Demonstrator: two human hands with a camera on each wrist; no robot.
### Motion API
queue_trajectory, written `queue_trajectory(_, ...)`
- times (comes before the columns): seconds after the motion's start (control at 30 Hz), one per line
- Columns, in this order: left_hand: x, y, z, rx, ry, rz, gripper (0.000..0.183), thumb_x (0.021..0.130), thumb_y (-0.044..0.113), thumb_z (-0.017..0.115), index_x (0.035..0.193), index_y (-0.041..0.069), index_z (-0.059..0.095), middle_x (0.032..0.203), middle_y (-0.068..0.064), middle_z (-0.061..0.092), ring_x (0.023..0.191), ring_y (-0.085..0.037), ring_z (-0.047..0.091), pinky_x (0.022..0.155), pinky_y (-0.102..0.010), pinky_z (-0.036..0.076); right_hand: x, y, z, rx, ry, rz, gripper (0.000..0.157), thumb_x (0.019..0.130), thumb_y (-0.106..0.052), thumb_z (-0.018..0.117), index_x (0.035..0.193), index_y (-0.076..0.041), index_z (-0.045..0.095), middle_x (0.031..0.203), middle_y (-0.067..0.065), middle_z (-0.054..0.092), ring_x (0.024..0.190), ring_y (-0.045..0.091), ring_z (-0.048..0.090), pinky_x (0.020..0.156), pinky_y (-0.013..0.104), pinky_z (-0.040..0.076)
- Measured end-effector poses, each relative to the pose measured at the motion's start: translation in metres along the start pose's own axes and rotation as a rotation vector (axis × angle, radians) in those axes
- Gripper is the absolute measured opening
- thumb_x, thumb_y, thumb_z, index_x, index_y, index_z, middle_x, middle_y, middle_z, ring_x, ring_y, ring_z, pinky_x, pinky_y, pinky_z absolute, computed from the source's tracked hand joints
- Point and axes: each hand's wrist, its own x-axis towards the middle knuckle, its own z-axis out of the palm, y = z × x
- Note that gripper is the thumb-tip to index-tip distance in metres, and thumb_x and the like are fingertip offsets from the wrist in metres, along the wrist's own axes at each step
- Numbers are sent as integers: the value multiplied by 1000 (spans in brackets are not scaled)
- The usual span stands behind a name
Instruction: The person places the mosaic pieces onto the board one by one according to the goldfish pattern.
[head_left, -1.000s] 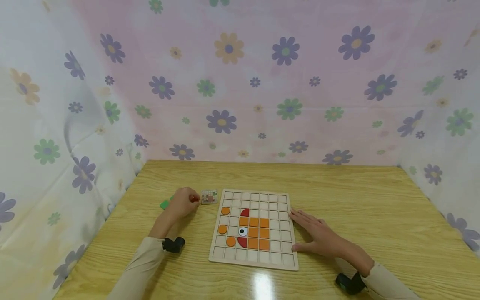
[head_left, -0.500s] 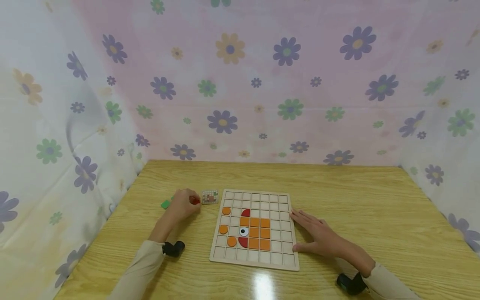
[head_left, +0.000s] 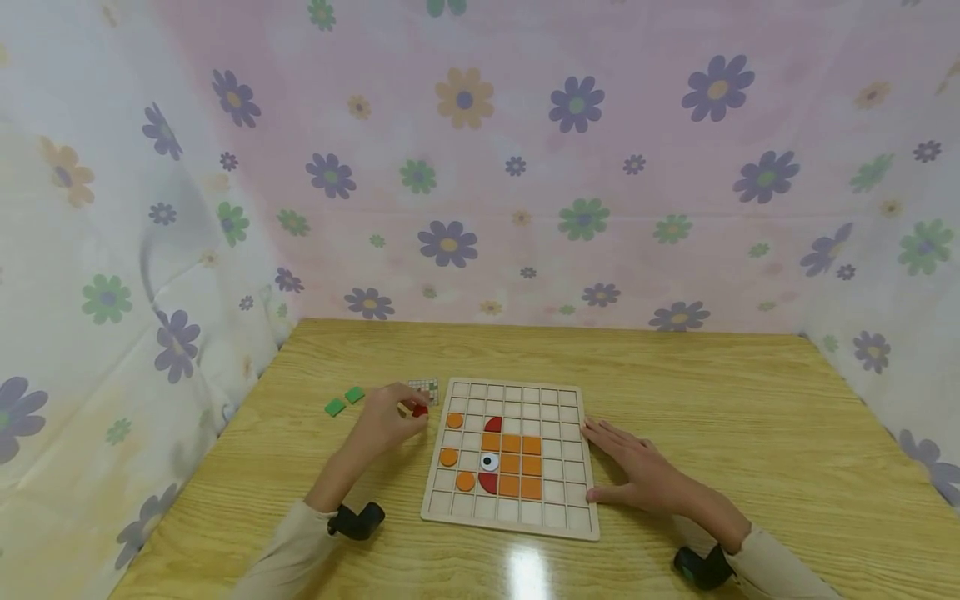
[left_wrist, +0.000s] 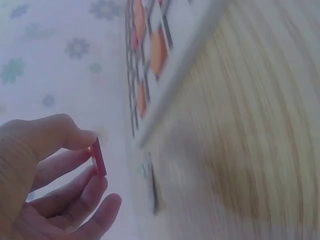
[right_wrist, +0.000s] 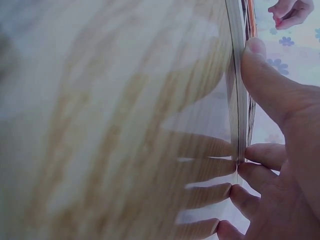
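My left hand pinches a small red tile between thumb and fingers, off the table to the left of the wooden grid board. Along the board's right edge rest the fingertips and thumb of my right hand, its fingers fairly straight. Orange square tiles form a block on the grid, with a white eye disc at its left. A red quarter-round tile sits above the block's left side, another below the eye. Three orange discs lie in cells farther left.
Two green tiles lie on the table left of my left hand. A small pattern card, partly hidden by that hand, lies beside the board's upper left corner. Flowered cloth hangs behind and at both sides.
My left hand has moved right toward the board with the red tile, uncovering the green tiles and covering part of the card. My right hand has stayed at the board's edge.
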Motion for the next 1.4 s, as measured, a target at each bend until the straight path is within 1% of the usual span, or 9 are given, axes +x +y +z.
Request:
queue_trajectory(0.17,-4,21,11,-19,-23,31,12,76,2,72,88,3,72,88,-4,66,81,-19,60,65,-26,51,0,0,1,-1,-4,-2,88,81,-53,66,146,-3,34,150,19,29,135,43,26,90,70,27)
queue_trajectory(0.37,-9,44,26,-53,-122,87,9,79,2,73,88,1,72,90,-5,66,81,-21,59,64,-24,50,1,1,1,4,6,-16,88,82,-51,68,146,-1,34,150,21,29,134,44,26,90,71,27)
queue_trajectory(0.47,-11,53,34,-73,-166,97,9,80,3,72,89,1,72,92,-5,66,82,-20,59,66,-26,50,1,1,1,1,9,-18,88,81,-51,68,146,-1,34,150,21,29,134,45,26,90,71,27)
queue_trajectory(0.6,-13,62,45,-90,-202,107,10,80,5,72,90,2,71,93,-3,65,82,-19,58,66,-24,50,0,2,0,1,3,-12,89,82,-52,67,146,-1,34,150,20,29,134,44,26,90,70,27)
queue_trajectory(0.67,-14,67,50,-101,-212,132,10,79,4,73,89,1,71,91,-4,65,81,-21,58,64,-24,50,-1,3,0,0,2,-7,89,81,-52,67,146,-1,34,150,20,29,134,44,26,90,69,27)
queue_trajectory(0.9,-15,84,70,-74,-288,172,8,79,5,72,87,4,71,85,-1,65,79,-15,58,65,-20,48,0,7,2,-5,10,-23,87,82,-53,67,146,-3,34,150,18,29,135,43,27,90,67,28)
queue_trajectory(1.1,-10,96,87,-34,-359,203,6,79,6,73,85,6,72,82,4,63,77,-8,56,67,-17,46,1,5,4,-3,14,-18,88,81,-52,67,146,-3,35,150,18,30,135,42,27,90,67,28)
queue_trajectory(1.17,-9,98,92,-11,-379,214,7,78,8,74,85,7,72,81,6,62,75,-6,55,64,-15,45,1,4,4,-6,14,-17,87,81,-52,67,145,-2,35,150,18,30,135,42,27,90,67,29)
queue_trajectory(1.4,-7,106,107,51,-420,278,9,78,10,74,86,7,72,80,6,61,72,-3,51,62,-13,42,0,3,2,-5,18,-7,87,81,-52,68,145,-3,36,149,18,31,135,42,27,91,65,29)
